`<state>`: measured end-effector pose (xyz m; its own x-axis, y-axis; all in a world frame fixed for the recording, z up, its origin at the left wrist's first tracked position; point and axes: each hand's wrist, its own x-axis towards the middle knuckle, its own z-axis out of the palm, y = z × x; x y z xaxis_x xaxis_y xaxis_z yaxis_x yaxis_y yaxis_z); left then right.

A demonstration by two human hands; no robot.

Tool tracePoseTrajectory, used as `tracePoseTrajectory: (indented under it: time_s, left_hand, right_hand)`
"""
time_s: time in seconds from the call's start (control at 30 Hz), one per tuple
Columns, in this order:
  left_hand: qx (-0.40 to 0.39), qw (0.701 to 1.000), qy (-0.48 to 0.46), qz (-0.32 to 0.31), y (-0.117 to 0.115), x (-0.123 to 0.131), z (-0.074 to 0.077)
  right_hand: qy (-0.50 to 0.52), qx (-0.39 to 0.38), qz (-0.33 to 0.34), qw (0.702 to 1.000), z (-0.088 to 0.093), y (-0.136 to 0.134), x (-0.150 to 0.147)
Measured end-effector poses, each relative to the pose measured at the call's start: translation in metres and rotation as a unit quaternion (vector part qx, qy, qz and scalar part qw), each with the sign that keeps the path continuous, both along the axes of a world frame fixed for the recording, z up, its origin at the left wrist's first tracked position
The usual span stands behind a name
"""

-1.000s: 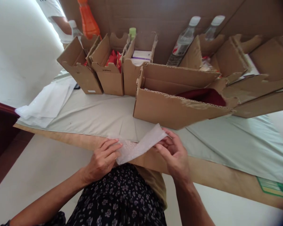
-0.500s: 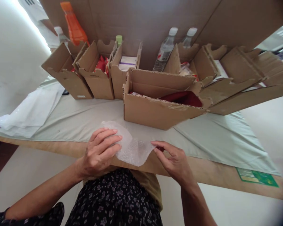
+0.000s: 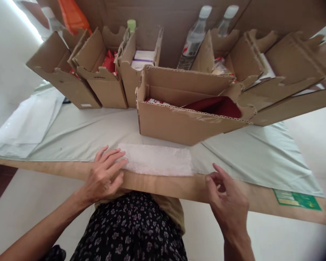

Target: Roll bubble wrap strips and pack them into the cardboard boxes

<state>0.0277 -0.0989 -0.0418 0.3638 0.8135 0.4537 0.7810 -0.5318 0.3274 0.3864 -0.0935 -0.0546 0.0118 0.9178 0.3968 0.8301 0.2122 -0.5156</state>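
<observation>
A white strip of bubble wrap (image 3: 157, 164) lies flat on the table's front edge, just in front of a large open cardboard box (image 3: 179, 123). My left hand (image 3: 104, 174) rests open on the strip's left end, fingers spread flat. Off the strip's right end, at the wooden table edge, my right hand (image 3: 226, 199) holds nothing, its fingers loosely curled and apart. The large box has a dark red item (image 3: 217, 107) inside.
Three smaller open cardboard boxes (image 3: 97, 78) stand at the back left, holding red packets and white packs. Plastic bottles (image 3: 192, 40) lean on a cardboard wall behind. More cardboard flaps (image 3: 288, 72) fill the right. White plastic sheets (image 3: 21, 127) lie at the left. A green label (image 3: 297, 199) sits front right.
The bubble wrap, held folded between both hands before, now lies spread flat on the table. My right hand has let go and drawn back to the right; the left hand presses its left end.
</observation>
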Motion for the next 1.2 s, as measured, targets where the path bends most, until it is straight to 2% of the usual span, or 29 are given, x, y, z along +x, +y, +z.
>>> tracePoseTrajectory:
  time_s: [0.07, 0.13, 0.2, 0.27, 0.33, 0.4, 0.47, 0.57, 0.63, 0.73, 0.8, 0.87, 0.97, 1.07, 1.13, 1.2]
  left_hand:
    - [0.018, 1.0, -0.014, 0.009, 0.002, 0.012, 0.006]
    - [-0.005, 1.0, 0.002, -0.016, 0.007, 0.026, 0.005]
    - [-0.064, 0.996, 0.048, -0.047, 0.012, 0.034, -0.003]
    - [-0.124, 0.986, 0.092, -0.065, 0.015, 0.033, -0.014]
    - [-0.16, 0.978, 0.108, -0.074, 0.015, 0.023, -0.022]
    - [-0.18, 0.974, 0.103, -0.088, 0.013, 0.013, -0.025]
    - [-0.178, 0.976, 0.08, -0.095, 0.01, 0.006, -0.023]
    - [-0.126, 0.988, 0.044, -0.074, 0.005, 0.005, -0.018]
    - [-0.086, 0.994, 0.044, -0.055, 0.003, 0.006, -0.017]
    - [-0.051, 0.996, 0.068, -0.039, 0.001, 0.008, -0.021]
    - [-0.029, 0.996, 0.083, -0.034, 0.002, 0.008, -0.022]
    - [0.003, 0.996, 0.087, -0.036, 0.005, 0.005, -0.019]
    - [0.079, 0.995, 0.066, -0.013, 0.014, -0.005, -0.003]
    - [0.164, 0.985, 0.03, 0.039, 0.034, -0.02, 0.011]
    - [0.175, 0.983, 0.023, 0.056, 0.05, -0.032, 0.01]
    - [0.137, 0.987, 0.041, 0.067, 0.061, -0.044, 0.003]
  right_hand:
    - [-0.021, 0.025, 0.058, 0.998, 0.006, 0.007, -0.024]
    - [-0.063, 0.015, 0.156, 0.986, 0.01, 0.018, -0.057]
    - [-0.111, -0.015, 0.248, 0.962, 0.007, 0.028, -0.083]
    - [-0.154, -0.026, 0.287, 0.945, -0.003, 0.031, -0.087]
    - [-0.181, -0.015, 0.259, 0.949, -0.014, 0.027, -0.067]
    - [-0.187, 0.0, 0.194, 0.963, -0.02, 0.019, -0.034]
    - [-0.181, 0.018, 0.142, 0.973, -0.018, 0.01, -0.002]
    - [-0.186, 0.037, 0.141, 0.972, -0.008, 0.004, 0.017]
    - [-0.205, 0.035, 0.169, 0.963, -0.006, 0.009, 0.011]
    - [-0.211, 0.051, 0.201, 0.955, -0.013, 0.027, -0.006]
    - [-0.183, 0.08, 0.213, 0.956, -0.017, 0.037, -0.013]
    - [-0.132, 0.101, 0.233, 0.958, -0.014, 0.04, -0.017]
    - [-0.051, 0.126, 0.269, 0.954, 0.006, 0.03, -0.023]
    - [-0.008, 0.153, 0.299, 0.942, 0.022, 0.007, -0.048]
    - [0.01, 0.148, 0.33, 0.932, 0.02, -0.006, -0.075]
    - [0.015, 0.123, 0.361, 0.924, 0.007, -0.014, -0.104]
